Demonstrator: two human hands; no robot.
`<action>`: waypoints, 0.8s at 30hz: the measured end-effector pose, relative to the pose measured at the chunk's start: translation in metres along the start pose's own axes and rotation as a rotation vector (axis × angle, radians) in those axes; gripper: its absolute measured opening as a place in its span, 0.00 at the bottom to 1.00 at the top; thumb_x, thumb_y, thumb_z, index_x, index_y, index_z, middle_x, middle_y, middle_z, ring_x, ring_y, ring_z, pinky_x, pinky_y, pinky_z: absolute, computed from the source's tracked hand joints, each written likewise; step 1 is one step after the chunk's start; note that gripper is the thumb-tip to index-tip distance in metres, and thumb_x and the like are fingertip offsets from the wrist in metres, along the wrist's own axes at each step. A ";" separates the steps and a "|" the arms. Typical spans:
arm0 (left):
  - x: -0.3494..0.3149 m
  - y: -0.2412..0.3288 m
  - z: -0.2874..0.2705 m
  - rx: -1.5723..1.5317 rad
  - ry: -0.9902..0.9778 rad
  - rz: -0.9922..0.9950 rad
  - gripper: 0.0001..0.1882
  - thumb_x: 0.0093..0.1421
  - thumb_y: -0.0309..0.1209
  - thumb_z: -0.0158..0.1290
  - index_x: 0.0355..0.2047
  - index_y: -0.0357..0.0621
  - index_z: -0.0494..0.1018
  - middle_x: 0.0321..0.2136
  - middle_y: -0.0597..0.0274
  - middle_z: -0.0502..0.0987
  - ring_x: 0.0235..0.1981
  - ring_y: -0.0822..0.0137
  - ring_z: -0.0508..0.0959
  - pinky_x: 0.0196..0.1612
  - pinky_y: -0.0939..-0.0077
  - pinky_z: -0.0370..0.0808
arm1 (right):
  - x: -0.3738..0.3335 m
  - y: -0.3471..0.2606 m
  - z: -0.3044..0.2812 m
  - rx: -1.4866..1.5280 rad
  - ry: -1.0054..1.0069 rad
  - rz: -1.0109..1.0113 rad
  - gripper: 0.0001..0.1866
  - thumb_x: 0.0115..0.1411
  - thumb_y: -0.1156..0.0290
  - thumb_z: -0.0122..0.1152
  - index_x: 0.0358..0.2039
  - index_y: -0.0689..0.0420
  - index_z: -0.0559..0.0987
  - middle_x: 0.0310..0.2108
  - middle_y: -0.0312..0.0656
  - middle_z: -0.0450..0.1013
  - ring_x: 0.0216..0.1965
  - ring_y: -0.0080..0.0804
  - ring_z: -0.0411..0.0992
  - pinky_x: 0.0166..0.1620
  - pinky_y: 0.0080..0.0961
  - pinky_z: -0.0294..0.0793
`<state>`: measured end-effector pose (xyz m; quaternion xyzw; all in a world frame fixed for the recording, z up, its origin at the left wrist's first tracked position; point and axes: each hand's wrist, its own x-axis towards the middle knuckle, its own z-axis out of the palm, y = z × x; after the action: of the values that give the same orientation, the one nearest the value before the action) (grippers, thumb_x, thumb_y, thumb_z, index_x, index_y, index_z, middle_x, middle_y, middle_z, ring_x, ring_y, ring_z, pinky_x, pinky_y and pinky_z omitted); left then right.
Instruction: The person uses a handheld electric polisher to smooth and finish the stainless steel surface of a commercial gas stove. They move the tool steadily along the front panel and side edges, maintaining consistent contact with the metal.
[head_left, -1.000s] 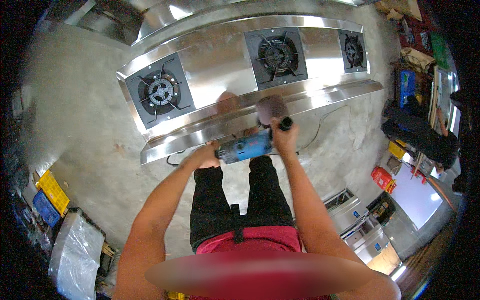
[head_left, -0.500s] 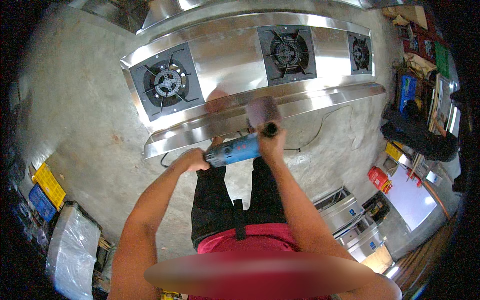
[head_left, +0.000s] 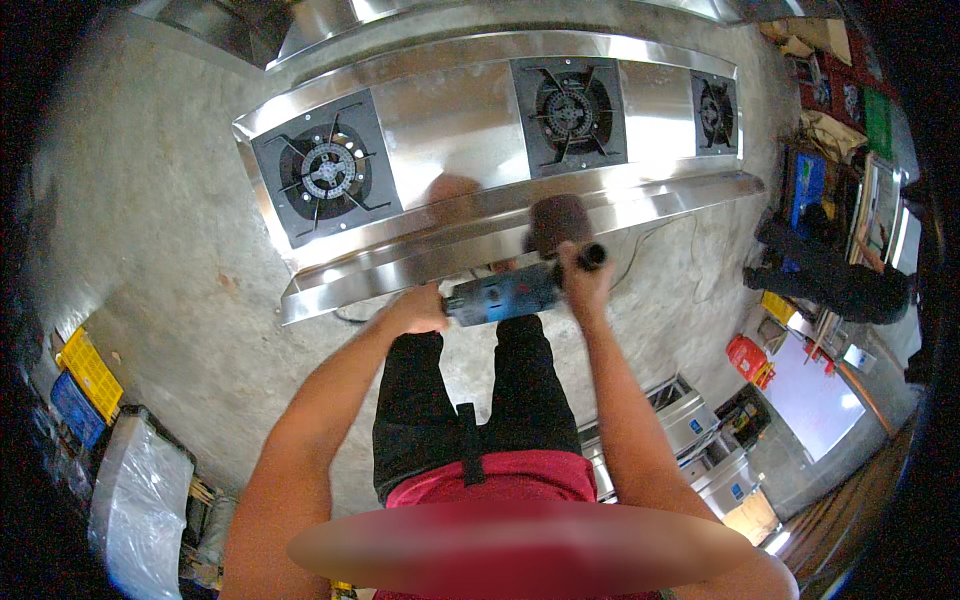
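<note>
Left hand [head_left: 418,308] wraps the blue grinder [head_left: 500,295] body, right hand [head_left: 580,275] grips its black side handle, the pad [head_left: 556,222] now shifted right along the steel stove's front ledge [head_left: 400,265], polishing likely advancing.

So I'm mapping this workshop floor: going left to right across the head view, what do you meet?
Yellow crate → plastic-wrapped bundle → left burner → left hand → blue power tool → right hand → right burner → red container → person in dark clothes.
</note>
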<state>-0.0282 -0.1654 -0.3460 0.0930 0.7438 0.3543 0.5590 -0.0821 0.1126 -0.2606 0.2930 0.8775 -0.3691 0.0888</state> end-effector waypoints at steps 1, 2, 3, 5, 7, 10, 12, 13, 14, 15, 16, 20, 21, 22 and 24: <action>0.017 0.015 0.000 0.027 -0.070 -0.014 0.22 0.40 0.37 0.58 0.30 0.29 0.79 0.32 0.39 0.81 0.36 0.45 0.82 0.43 0.56 0.78 | 0.017 0.003 -0.013 -0.124 -0.003 -0.041 0.17 0.59 0.62 0.68 0.24 0.63 0.76 0.21 0.39 0.71 0.25 0.27 0.67 0.33 0.32 0.70; 0.031 0.029 0.000 0.062 -0.172 -0.060 0.23 0.40 0.37 0.57 0.31 0.29 0.79 0.34 0.38 0.81 0.38 0.44 0.82 0.44 0.56 0.78 | 0.030 0.005 -0.026 -0.093 0.037 -0.065 0.15 0.59 0.64 0.68 0.25 0.63 0.76 0.22 0.37 0.71 0.25 0.27 0.67 0.33 0.31 0.71; 0.037 0.039 0.003 0.040 -0.143 -0.061 0.23 0.40 0.37 0.57 0.32 0.29 0.79 0.35 0.38 0.81 0.38 0.44 0.82 0.44 0.56 0.78 | 0.039 0.007 -0.038 0.201 -0.079 0.073 0.13 0.59 0.66 0.68 0.25 0.60 0.76 0.23 0.34 0.71 0.26 0.25 0.67 0.32 0.28 0.70; 0.047 0.052 0.006 0.004 -0.106 -0.090 0.23 0.40 0.37 0.57 0.32 0.29 0.79 0.37 0.38 0.80 0.40 0.44 0.82 0.45 0.57 0.78 | 0.050 0.008 -0.050 0.186 -0.053 0.024 0.11 0.58 0.68 0.69 0.25 0.57 0.75 0.25 0.31 0.71 0.27 0.23 0.66 0.32 0.26 0.69; 0.048 0.051 0.007 0.044 -0.136 -0.072 0.22 0.41 0.37 0.56 0.34 0.30 0.80 0.37 0.38 0.80 0.40 0.44 0.82 0.45 0.57 0.78 | 0.047 0.007 -0.052 0.239 -0.143 0.032 0.12 0.58 0.68 0.69 0.25 0.57 0.75 0.25 0.31 0.70 0.27 0.22 0.65 0.32 0.25 0.68; 0.025 0.028 0.008 0.022 -0.077 -0.041 0.22 0.42 0.37 0.57 0.34 0.31 0.79 0.36 0.38 0.80 0.39 0.45 0.82 0.45 0.56 0.78 | 0.025 0.001 -0.038 0.257 -0.229 -0.002 0.11 0.58 0.69 0.69 0.25 0.57 0.75 0.25 0.30 0.70 0.27 0.21 0.65 0.33 0.24 0.68; -0.002 0.008 0.004 -0.023 0.007 -0.060 0.22 0.43 0.38 0.58 0.35 0.32 0.79 0.35 0.38 0.80 0.38 0.46 0.82 0.44 0.56 0.78 | 0.008 -0.007 -0.025 0.260 -0.373 -0.045 0.10 0.58 0.71 0.69 0.25 0.57 0.76 0.25 0.30 0.70 0.28 0.20 0.65 0.34 0.22 0.69; -0.014 -0.001 -0.001 -0.005 -0.049 -0.114 0.22 0.43 0.38 0.59 0.35 0.32 0.79 0.34 0.38 0.80 0.37 0.46 0.82 0.44 0.56 0.78 | 0.000 -0.012 -0.014 0.267 -0.414 -0.064 0.08 0.57 0.73 0.69 0.25 0.57 0.77 0.25 0.29 0.71 0.28 0.19 0.66 0.34 0.21 0.69; -0.025 -0.009 -0.007 0.044 -0.129 -0.181 0.23 0.43 0.39 0.60 0.35 0.33 0.79 0.33 0.38 0.80 0.36 0.47 0.82 0.44 0.56 0.78 | -0.010 -0.018 -0.001 0.345 -0.441 0.056 0.08 0.56 0.74 0.70 0.26 0.57 0.77 0.25 0.29 0.71 0.28 0.18 0.67 0.34 0.20 0.69; -0.037 -0.018 -0.014 -0.003 -0.187 -0.227 0.22 0.43 0.39 0.60 0.36 0.36 0.79 0.32 0.39 0.81 0.36 0.48 0.82 0.43 0.57 0.77 | -0.017 -0.023 0.005 0.373 -0.504 0.037 0.08 0.55 0.73 0.71 0.26 0.56 0.78 0.26 0.29 0.72 0.29 0.18 0.67 0.34 0.19 0.69; -0.048 -0.024 -0.020 -0.028 -0.252 -0.283 0.22 0.44 0.40 0.60 0.37 0.38 0.79 0.31 0.40 0.81 0.35 0.49 0.82 0.43 0.57 0.77 | -0.023 -0.027 0.013 0.364 -0.527 -0.004 0.08 0.54 0.72 0.72 0.26 0.57 0.78 0.26 0.29 0.72 0.29 0.19 0.68 0.36 0.20 0.69; -0.080 -0.035 -0.031 -0.065 -0.225 -0.319 0.20 0.43 0.40 0.60 0.36 0.42 0.80 0.30 0.45 0.82 0.35 0.50 0.82 0.42 0.58 0.77 | -0.034 -0.038 0.029 0.384 -0.623 -0.016 0.16 0.57 0.58 0.68 0.26 0.57 0.76 0.24 0.32 0.71 0.28 0.22 0.67 0.34 0.23 0.67; -0.080 -0.034 -0.033 -0.072 -0.224 -0.310 0.20 0.43 0.40 0.60 0.36 0.43 0.80 0.31 0.46 0.82 0.35 0.50 0.82 0.42 0.58 0.77 | -0.032 -0.038 0.030 0.426 -0.641 -0.041 0.17 0.59 0.56 0.66 0.26 0.57 0.76 0.24 0.32 0.71 0.27 0.22 0.67 0.34 0.23 0.67; -0.079 -0.032 -0.033 -0.058 -0.226 -0.316 0.20 0.43 0.40 0.60 0.36 0.44 0.80 0.31 0.47 0.82 0.35 0.50 0.82 0.42 0.58 0.77 | -0.029 -0.036 0.028 0.468 -0.662 -0.068 0.18 0.60 0.54 0.63 0.26 0.56 0.76 0.24 0.32 0.70 0.27 0.23 0.66 0.33 0.23 0.67; -0.070 -0.024 -0.030 -0.086 -0.224 -0.267 0.20 0.43 0.40 0.60 0.36 0.42 0.80 0.31 0.45 0.82 0.36 0.50 0.82 0.43 0.57 0.77 | -0.021 -0.029 0.019 0.505 -0.628 -0.010 0.21 0.64 0.50 0.55 0.27 0.57 0.75 0.25 0.34 0.70 0.30 0.25 0.67 0.37 0.25 0.66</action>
<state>-0.0241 -0.2331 -0.3043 0.0085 0.6667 0.2956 0.6841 -0.0833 0.0741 -0.2489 0.1745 0.6909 -0.6450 0.2759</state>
